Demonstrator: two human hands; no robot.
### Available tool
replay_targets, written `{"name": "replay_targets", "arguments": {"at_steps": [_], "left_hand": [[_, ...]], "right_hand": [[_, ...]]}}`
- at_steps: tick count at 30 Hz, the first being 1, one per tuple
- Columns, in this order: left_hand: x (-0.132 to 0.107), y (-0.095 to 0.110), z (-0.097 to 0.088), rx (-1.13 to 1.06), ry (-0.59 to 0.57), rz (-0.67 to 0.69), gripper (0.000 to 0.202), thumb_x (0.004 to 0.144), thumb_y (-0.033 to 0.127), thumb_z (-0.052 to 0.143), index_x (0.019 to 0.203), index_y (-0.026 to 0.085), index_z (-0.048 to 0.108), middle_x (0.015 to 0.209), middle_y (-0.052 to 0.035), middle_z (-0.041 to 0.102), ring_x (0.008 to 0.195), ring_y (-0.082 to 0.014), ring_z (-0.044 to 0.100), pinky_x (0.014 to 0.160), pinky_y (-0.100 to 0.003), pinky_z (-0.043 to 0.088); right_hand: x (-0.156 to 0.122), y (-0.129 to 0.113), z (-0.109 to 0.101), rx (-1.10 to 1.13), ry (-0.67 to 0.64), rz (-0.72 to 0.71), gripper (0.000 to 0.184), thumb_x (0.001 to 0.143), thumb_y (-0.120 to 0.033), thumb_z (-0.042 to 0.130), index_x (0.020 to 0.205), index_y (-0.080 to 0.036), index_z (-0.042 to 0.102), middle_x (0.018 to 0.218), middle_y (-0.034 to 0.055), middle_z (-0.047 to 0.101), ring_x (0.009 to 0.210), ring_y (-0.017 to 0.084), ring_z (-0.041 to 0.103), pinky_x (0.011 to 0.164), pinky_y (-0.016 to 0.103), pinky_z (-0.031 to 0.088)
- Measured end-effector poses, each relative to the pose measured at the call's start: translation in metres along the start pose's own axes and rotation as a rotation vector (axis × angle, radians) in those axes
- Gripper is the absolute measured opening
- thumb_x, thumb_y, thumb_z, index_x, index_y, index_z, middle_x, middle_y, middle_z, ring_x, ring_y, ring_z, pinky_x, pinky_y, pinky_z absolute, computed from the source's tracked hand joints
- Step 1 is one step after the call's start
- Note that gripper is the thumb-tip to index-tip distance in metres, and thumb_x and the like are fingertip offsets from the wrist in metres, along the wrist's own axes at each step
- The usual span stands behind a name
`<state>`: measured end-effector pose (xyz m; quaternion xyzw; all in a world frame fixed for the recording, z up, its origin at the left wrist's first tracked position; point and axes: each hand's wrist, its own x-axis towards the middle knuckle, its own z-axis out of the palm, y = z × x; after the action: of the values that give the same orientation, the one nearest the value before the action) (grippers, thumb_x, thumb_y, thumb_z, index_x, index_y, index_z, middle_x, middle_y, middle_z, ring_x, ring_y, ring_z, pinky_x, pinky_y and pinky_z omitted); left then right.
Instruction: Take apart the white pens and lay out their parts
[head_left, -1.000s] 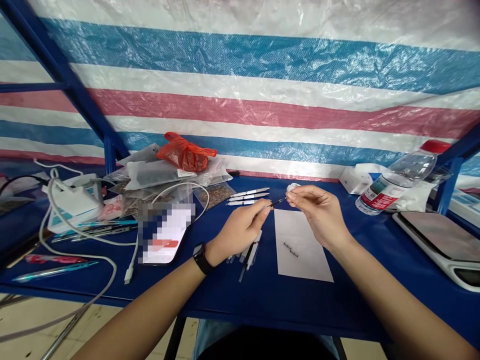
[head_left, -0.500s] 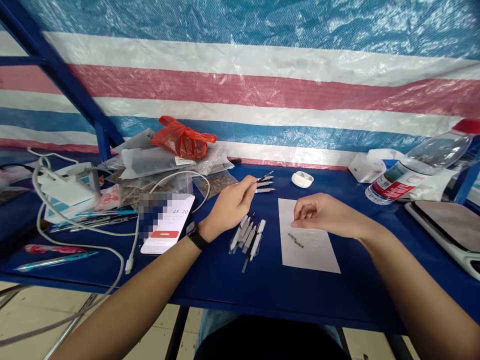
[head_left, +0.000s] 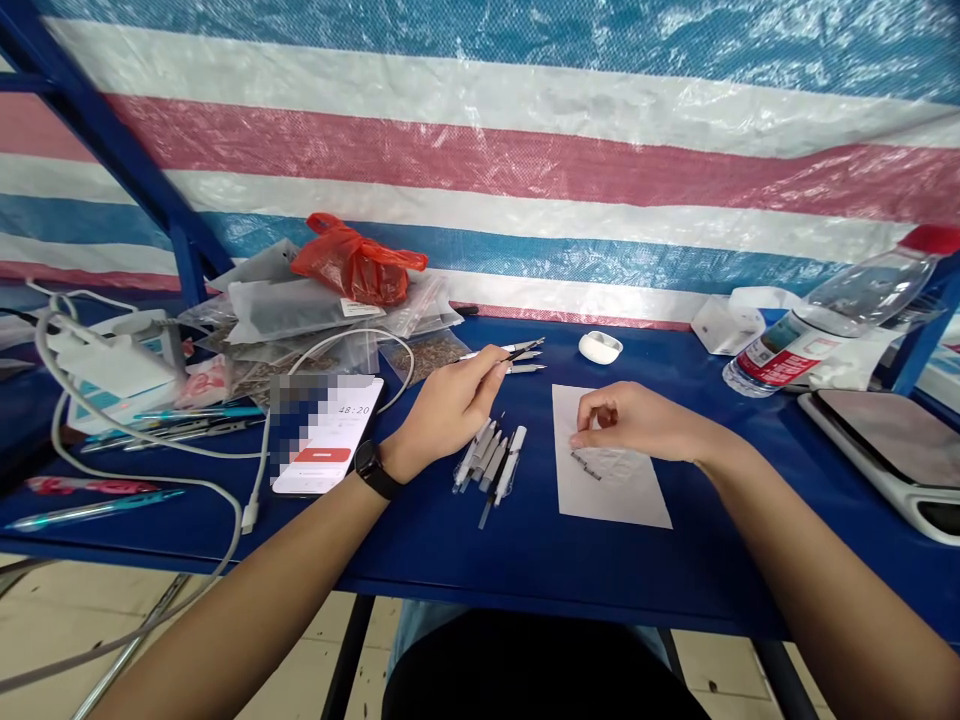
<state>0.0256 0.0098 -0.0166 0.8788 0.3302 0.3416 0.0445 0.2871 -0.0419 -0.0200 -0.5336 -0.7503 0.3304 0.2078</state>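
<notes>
My left hand [head_left: 454, 400], a dark band on its wrist, is closed with thumb and forefinger on a slim pen [head_left: 517, 354]. That pen lies at a group of pale pens [head_left: 527, 369] whose tips point right. Nearer me, a bundle of white and grey pen parts [head_left: 487, 462] rests on the table. My right hand [head_left: 630, 420] is over a white sheet of paper [head_left: 615, 505], its fingers curled in a pinch. What they hold, if anything, is hidden. Small dark pieces [head_left: 586, 466] lie in a line on the paper, just below those fingertips.
A white earbud case [head_left: 600, 347] sits behind the paper. At right are a tilted plastic bottle [head_left: 817, 340] and a scale [head_left: 892, 450]. A phone [head_left: 322, 440], white cable [head_left: 251, 505], plastic bags [head_left: 277, 310] and a red bag [head_left: 356, 260] crowd the left.
The view has shifted slightly. My right fingertips have come a little closer to the small dark pieces on the paper. My left hand stays at the pens.
</notes>
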Motion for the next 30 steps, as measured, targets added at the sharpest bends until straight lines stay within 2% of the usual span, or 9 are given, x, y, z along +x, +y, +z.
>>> {"name": "replay_targets", "arguments": {"at_steps": [5,9,12,14,19,21,24,27,30], "left_hand": [[-0.001,0.004,0.0,-0.012,-0.034,0.016,0.029,0.107,0.033,0.036,0.111,0.019,0.061,0.088,-0.0021,0.07,0.074,-0.0167,0.065,0.07,-0.026,0.042],[-0.003,0.01,0.003,-0.031,-0.108,0.069,0.029,0.108,0.033,0.036,0.113,0.02,0.061,0.09,-0.0018,0.071,0.074,-0.0161,0.065,0.07,-0.026,0.043],[-0.005,0.016,0.005,-0.021,-0.153,0.101,0.03,0.109,0.034,0.035,0.106,0.019,0.061,0.083,-0.0009,0.068,0.068,-0.0152,0.062,0.065,-0.026,0.04],[-0.006,0.019,0.005,-0.008,-0.168,0.1,0.031,0.11,0.035,0.035,0.102,0.019,0.06,0.079,-0.0003,0.067,0.064,-0.0146,0.06,0.062,-0.026,0.038],[-0.002,0.012,-0.007,0.063,-0.171,0.083,0.026,0.107,0.029,0.041,0.11,0.02,0.065,0.101,-0.0015,0.076,0.079,-0.0158,0.068,0.071,-0.027,0.042],[0.0,0.007,-0.015,0.141,-0.201,0.022,0.025,0.106,0.028,0.043,0.107,0.02,0.067,0.102,-0.0022,0.076,0.085,-0.0183,0.069,0.074,-0.029,0.042],[0.003,-0.001,-0.023,0.256,-0.296,-0.109,0.025,0.105,0.03,0.046,0.101,0.02,0.068,0.091,-0.0031,0.075,0.082,-0.0212,0.067,0.071,-0.03,0.038],[0.003,-0.005,-0.026,0.296,-0.427,-0.195,0.025,0.104,0.033,0.049,0.094,0.021,0.068,0.079,-0.0028,0.07,0.076,-0.0221,0.064,0.065,-0.031,0.033],[0.001,-0.009,-0.025,0.219,-0.506,-0.228,0.022,0.103,0.035,0.051,0.095,0.022,0.067,0.075,-0.0008,0.066,0.074,-0.0207,0.062,0.064,-0.03,0.033]], "right_hand": [[0.001,-0.001,-0.002,0.167,0.249,-0.114,0.048,0.084,-0.062,0.07,0.083,-0.014,0.072,0.076,0.0041,0.063,0.067,0.012,0.052,0.062,0.024,0.038],[0.009,-0.017,0.023,0.45,0.422,-0.244,0.047,0.082,-0.059,0.075,0.101,-0.016,0.075,0.084,0.0051,0.068,0.065,0.01,0.054,0.062,0.025,0.046],[0.017,-0.029,0.044,0.622,0.516,-0.287,0.041,0.08,-0.055,0.08,0.091,-0.016,0.074,0.083,0.0048,0.069,0.064,0.01,0.057,0.063,0.025,0.05],[0.02,-0.034,0.048,0.712,0.609,-0.289,0.039,0.076,-0.053,0.084,0.081,-0.016,0.072,0.081,0.0035,0.068,0.065,0.01,0.059,0.064,0.025,0.053],[0.013,-0.035,0.027,0.972,0.925,-0.242,0.05,0.058,-0.049,0.094,0.067,-0.018,0.055,0.078,0.0005,0.066,0.064,0.01,0.061,0.062,0.022,0.052],[0.009,-0.034,0.02,0.989,0.91,-0.16,0.055,0.052,-0.048,0.096,0.065,-0.017,0.052,0.075,0.0004,0.066,0.062,0.009,0.06,0.059,0.02,0.051],[0.01,-0.036,0.025,0.905,0.747,-0.007,0.054,0.049,-0.05,0.097,0.066,-0.016,0.057,0.068,0.0008,0.063,0.056,0.008,0.056,0.055,0.02,0.049],[0.018,-0.043,0.044,0.776,0.571,0.08,0.052,0.057,-0.055,0.093,0.072,-0.014,0.064,0.067,0.0037,0.064,0.057,0.01,0.058,0.055,0.022,0.05],[0.025,-0.055,0.059,0.684,0.483,0.16,0.042,0.071,-0.047,0.088,0.076,-0.013,0.064,0.07,0.0056,0.067,0.057,0.012,0.061,0.054,0.022,0.051]]}}
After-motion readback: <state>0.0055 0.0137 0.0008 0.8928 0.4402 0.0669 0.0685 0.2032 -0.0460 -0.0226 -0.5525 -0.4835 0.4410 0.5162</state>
